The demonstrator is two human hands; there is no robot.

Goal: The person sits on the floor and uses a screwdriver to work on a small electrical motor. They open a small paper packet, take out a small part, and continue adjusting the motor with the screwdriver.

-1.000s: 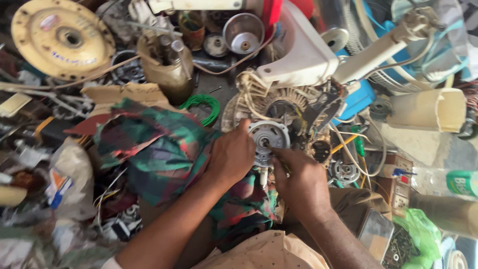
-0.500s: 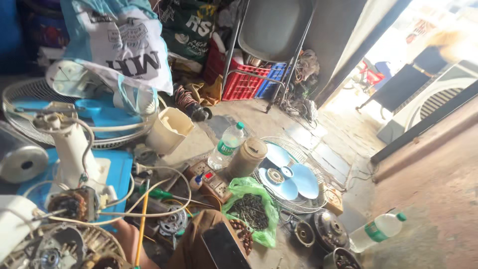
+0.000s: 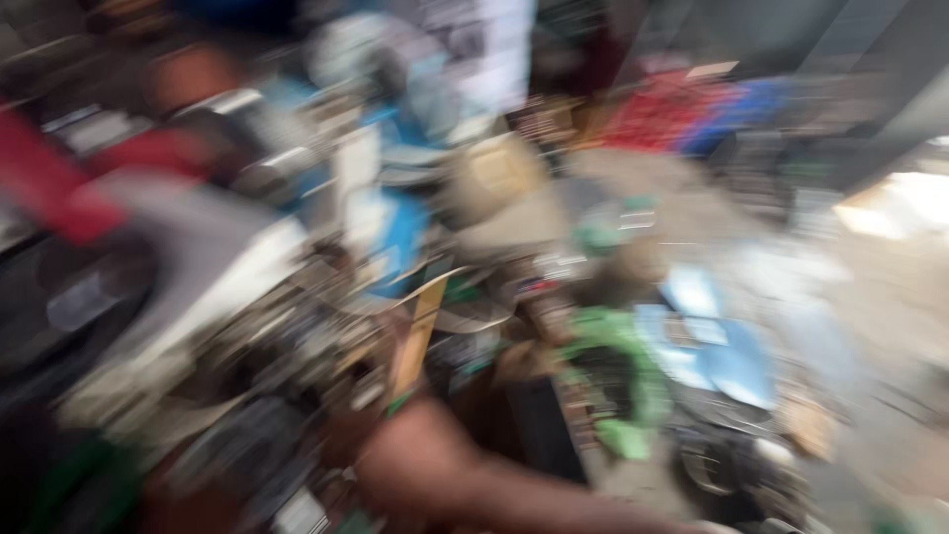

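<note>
Smearing across the whole head view, motion blur leaves only broad shapes to read. At far left a red patch (image 3: 44, 188) sits above a pale grey-white housing (image 3: 213, 262) that slants down toward the lower left, with dark cluttered parts beneath it that cannot be told apart. Toward the middle, a blue shape (image 3: 400, 237) lies near a narrow yellow-tan stick (image 3: 417, 336), whose long axis runs nearly upright in the frame, leaning slightly right at the top. Just below it a bare forearm (image 3: 465, 485) enters from the bottom edge and reaches up and left into the clutter; the hand at its end is lost in blur, so which hand it is, how far its fingers are spread and whether they hold anything cannot be told. The other hand is not in view. Right of the arm, a green bag (image 3: 618, 381) lies on the floor (image 3: 890, 297) beside a pale blue disc-like piece (image 3: 717, 341). No finished or unfinished step can be judged here.
</note>
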